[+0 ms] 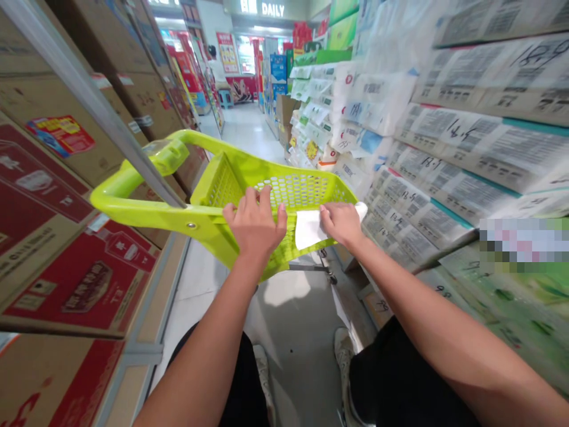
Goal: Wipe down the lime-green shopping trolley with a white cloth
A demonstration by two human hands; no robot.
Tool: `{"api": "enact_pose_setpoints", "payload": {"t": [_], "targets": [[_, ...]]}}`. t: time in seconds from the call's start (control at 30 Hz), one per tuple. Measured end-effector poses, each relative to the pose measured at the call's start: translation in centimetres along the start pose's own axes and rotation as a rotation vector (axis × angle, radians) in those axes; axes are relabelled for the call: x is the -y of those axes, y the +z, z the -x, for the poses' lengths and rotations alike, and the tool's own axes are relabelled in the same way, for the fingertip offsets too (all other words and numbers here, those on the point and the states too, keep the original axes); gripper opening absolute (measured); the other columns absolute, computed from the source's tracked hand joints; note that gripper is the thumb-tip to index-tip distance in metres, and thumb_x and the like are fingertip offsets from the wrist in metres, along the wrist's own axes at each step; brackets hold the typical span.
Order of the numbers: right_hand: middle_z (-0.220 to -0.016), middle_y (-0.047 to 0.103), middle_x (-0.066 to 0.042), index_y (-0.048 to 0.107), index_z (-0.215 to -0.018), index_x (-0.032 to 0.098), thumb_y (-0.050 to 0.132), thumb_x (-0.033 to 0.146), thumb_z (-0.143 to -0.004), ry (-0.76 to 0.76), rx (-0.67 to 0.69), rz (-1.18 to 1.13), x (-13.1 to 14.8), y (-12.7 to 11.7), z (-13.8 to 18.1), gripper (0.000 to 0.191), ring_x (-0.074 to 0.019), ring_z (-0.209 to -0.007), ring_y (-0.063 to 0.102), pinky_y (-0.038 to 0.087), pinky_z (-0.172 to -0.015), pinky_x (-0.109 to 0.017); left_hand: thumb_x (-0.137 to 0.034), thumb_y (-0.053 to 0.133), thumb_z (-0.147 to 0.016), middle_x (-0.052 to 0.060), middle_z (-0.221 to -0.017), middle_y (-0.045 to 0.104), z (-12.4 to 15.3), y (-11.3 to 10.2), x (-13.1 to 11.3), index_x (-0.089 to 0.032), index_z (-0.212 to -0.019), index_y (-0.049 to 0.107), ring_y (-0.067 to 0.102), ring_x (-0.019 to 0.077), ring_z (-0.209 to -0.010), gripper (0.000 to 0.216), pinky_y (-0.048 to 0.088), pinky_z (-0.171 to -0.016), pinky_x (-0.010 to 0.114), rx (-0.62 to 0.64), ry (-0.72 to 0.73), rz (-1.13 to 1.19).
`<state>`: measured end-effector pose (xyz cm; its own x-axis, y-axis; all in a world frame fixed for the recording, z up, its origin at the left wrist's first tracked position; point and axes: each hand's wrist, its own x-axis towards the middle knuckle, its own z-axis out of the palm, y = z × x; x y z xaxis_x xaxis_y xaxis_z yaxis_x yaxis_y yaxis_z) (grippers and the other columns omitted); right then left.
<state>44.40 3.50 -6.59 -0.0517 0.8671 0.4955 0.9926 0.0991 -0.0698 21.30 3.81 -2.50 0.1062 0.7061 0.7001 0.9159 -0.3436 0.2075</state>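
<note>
A lime-green plastic shopping basket (146,204) on wheels stands tilted in the aisle in front of me. My left hand (254,224) grips its near rim, fingers curled over the edge. My right hand (341,222) presses a white cloth (309,228) against the same rim, a little to the right. The cloth's far end sticks out beyond my fingers. The basket's long handle reaches up and to the left.
Shelves of brown and red cardboard boxes (84,279) line the left side. Stacked white and green tissue packs (448,148) fill the right. A grey metal rail (89,95) crosses in front of the handle. The tiled aisle (249,127) runs ahead towards the shop front.
</note>
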Motion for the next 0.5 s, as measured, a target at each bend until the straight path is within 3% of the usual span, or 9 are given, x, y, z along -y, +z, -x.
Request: {"api": "enact_pose_setpoints", "payload": {"t": [0.13,0.23,0.3,0.37,0.5], "targets": [[-0.105,0.074,-0.011,0.067,-0.107,0.019,0.033,0.043,-0.107,-0.141,-0.049,-0.124,6.4,-0.5,-0.1,0.041,-0.027,-0.098,0.061,0.031,-0.086,-0.038,-0.053,0.041,-0.097,0.017,-0.122,0.065,1.0,-0.4,-1.8,-0.02,-0.14,0.058,0.057,0.0348,-0.105,0.056,0.027,-0.098,0.051,0.049,0.102,0.01],[-0.108,0.073,-0.012,0.065,-0.113,0.019,0.032,0.04,-0.107,-0.213,-0.038,-0.153,8.1,-0.9,-0.2,0.04,-0.0277,-0.1,0.06,0.032,-0.085,-0.038,-0.049,0.043,-0.096,0.017,-0.125,0.065,1.4,-0.4,-2.2,-0.022,-0.139,0.06,0.057,0.0361,-0.109,0.053,0.027,-0.098,0.052,0.068,0.151,0.035],[-0.102,0.074,-0.012,0.067,-0.106,0.019,0.033,0.043,-0.107,-0.252,0.001,-0.122,6.7,-1.0,-0.4,0.042,-0.0275,-0.096,0.06,0.031,-0.082,-0.038,-0.048,0.043,-0.096,0.017,-0.124,0.066,1.3,-0.3,-1.9,-0.021,-0.139,0.059,0.058,0.0356,-0.108,0.054,0.028,-0.098,0.051,0.055,0.141,0.048],[-0.093,0.073,-0.011,0.067,-0.097,0.019,0.032,0.047,-0.107,-0.238,0.036,-0.069,3.5,-0.8,-0.7,0.046,-0.0265,-0.09,0.06,0.031,-0.079,-0.037,-0.048,0.041,-0.097,0.017,-0.122,0.067,1.0,-0.1,-1.2,-0.019,-0.14,0.059,0.059,0.0344,-0.106,0.054,0.029,-0.097,0.049,0.022,0.114,0.048],[-0.085,0.071,-0.011,0.066,-0.088,0.018,0.03,0.045,-0.107,-0.078,0.065,0.015,-3.6,0.0,-0.6,0.049,-0.0243,-0.08,0.058,0.029,-0.074,-0.036,-0.045,0.038,-0.099,0.016,-0.117,0.067,0.0,0.5,0.6,-0.019,-0.133,0.062,0.06,0.0337,-0.105,0.049,0.029,-0.099,0.049,-0.007,0.063,0.007]]}}
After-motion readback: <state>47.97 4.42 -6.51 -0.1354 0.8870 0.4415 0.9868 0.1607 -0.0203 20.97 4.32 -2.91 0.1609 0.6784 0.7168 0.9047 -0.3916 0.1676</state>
